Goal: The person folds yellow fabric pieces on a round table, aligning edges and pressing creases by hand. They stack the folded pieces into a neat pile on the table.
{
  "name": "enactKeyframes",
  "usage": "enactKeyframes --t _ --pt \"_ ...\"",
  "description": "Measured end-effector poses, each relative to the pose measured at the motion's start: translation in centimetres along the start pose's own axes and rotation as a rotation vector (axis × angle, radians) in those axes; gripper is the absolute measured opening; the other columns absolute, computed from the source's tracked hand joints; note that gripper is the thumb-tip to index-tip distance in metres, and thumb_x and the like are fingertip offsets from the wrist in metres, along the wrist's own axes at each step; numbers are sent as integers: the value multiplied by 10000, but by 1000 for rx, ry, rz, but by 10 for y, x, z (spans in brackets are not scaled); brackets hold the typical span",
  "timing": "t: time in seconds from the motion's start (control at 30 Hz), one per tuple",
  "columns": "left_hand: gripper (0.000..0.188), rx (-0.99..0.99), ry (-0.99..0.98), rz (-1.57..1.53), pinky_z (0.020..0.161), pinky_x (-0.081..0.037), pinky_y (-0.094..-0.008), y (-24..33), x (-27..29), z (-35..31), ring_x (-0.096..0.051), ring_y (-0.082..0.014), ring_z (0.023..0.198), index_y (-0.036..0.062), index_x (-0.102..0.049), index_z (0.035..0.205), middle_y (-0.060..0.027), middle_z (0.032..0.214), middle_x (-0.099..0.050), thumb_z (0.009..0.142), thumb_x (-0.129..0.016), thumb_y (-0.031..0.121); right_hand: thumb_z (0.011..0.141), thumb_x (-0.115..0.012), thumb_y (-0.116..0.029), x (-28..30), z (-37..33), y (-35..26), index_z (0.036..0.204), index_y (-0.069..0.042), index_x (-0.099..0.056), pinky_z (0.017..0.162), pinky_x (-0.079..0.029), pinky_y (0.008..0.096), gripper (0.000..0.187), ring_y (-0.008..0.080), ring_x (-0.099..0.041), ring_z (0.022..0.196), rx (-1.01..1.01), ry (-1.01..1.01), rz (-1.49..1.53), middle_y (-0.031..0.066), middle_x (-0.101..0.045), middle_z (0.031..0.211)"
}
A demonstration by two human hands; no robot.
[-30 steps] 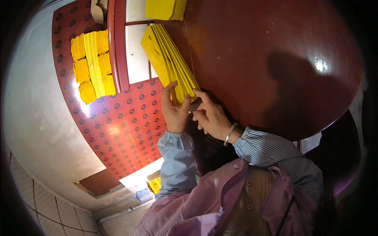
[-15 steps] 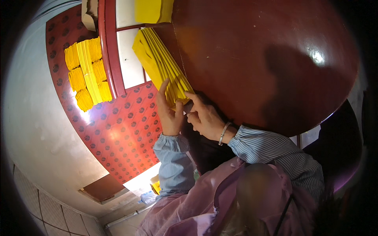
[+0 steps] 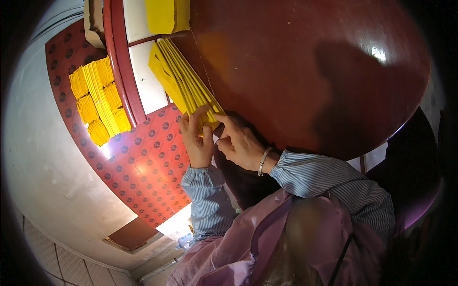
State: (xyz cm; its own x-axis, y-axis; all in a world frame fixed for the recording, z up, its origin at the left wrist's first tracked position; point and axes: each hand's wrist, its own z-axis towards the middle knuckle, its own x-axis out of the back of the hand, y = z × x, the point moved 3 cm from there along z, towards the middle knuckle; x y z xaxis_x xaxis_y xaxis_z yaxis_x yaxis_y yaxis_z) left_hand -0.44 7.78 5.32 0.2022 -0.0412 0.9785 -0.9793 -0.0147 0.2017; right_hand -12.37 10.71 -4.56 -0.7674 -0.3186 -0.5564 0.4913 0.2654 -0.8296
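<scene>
A fanned stack of folded yellow sheets (image 3: 183,78), paper or thin cloth, lies slantwise at the left edge of the round dark-red tabletop. Its folds run lengthwise toward me. My left hand (image 3: 196,143) is at the near end, fingers bent over the folds and thumb close against them. At the near right corner, my right hand (image 3: 243,145) has its index fingertip on the stack, with the thumb below and the other fingers curled. That hand wears a silver bracelet (image 3: 264,161). The fingers partly hide the stack's near end.
Beyond the stack sits another yellow block (image 3: 167,16). Bundled yellow stacks (image 3: 98,100) lie on a red patterned sheet (image 3: 143,157) to the left, beside a red rail (image 3: 121,66) and a cardboard box (image 3: 94,24). The round tabletop (image 3: 286,81) spreads to the right.
My left fingers have gone from pointing up along the stack's left side to bending over its folds. My right hand stays at the near corner. The whole view has shifted slightly.
</scene>
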Motion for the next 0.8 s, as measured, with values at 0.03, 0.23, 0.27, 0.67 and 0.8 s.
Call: enactKeyframes --t 0.03,0.23,0.27,0.67,0.8 --pt "392 -27 4 -5 1030 -513 -425 1 0 0 -568 -324 1211 95 -713 1246 -162 1268 -547 911 -556 -33 945 -610 0 0 2 0 1555 16 -339 711 -565 426 668 304 -712 742 59 26 -27 160 -687 818" --pt "376 -65 -15 35 1021 -514 -422 3 1 0 -572 -323 1187 91 -720 1202 -167 1259 -541 917 -527 -60 955 -602 -8 -3 1 2 1593 28 -280 664 -569 410 716 267 -704 677 99 77 -71 145 -683 807" --pt "374 -63 -14 37 1020 -515 -421 3 1 0 -572 -324 1183 92 -720 1199 -169 1263 -540 919 -526 -61 957 -600 -10 -3 -1 2 1598 34 -267 658 -572 408 724 264 -701 665 87 94 -42 145 -681 806" --pt "357 13 -27 45 1035 -493 -406 -6 1 0 -562 -315 1192 84 -714 1192 -164 1279 -528 931 -509 -47 943 -627 -32 -4 1 6 1559 58 -296 656 -549 422 705 281 -669 645 86 95 -48 151 -658 770" --pt "366 9 -33 24 1037 -493 -411 -11 2 -4 -565 -314 1184 85 -717 1202 -165 1288 -523 929 -509 -41 938 -636 -34 -13 -2 9 1582 26 -292 661 -536 423 733 307 -670 695 220 216 -195 176 -662 832"
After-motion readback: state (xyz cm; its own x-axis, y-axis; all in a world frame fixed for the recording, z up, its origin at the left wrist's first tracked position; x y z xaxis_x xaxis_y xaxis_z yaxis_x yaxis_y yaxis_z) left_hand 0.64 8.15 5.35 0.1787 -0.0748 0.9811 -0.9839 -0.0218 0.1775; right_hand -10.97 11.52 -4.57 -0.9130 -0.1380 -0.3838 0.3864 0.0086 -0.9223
